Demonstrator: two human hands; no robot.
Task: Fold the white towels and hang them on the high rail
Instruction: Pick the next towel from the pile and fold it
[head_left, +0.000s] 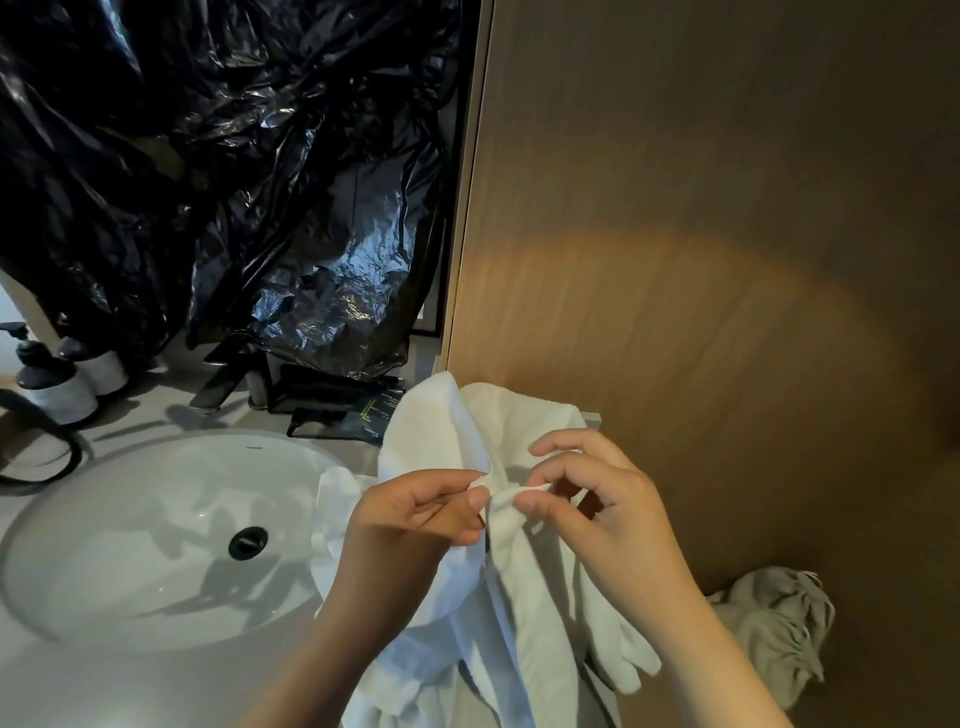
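I have the white towel (524, 597) bunched in front of me, just right of the sink (130, 519) and against the foot of the wooden panel (727, 260). My left hand (415, 512) pinches a fold of its edge between thumb and forefinger. My right hand (597, 509) pinches the same ridge just beside it, the other fingers loosely spread and holding nothing more.

It looks light and thoroughly limp. It sags wherever I am not holding it and keeps no shape of its own, so it will not slip out of my fingers but will droop and twist. I judge the best hold is at two corners of one short edge, hands drawn apart, so the cloth hangs flat before I fold.

As it lies now, it is gathered into a rope-like heap running from far, by the panel, to near, where it spills down off the counter towards me. Which side is truly the long one I cannot tell while it is crumpled. The high rail is not in view.
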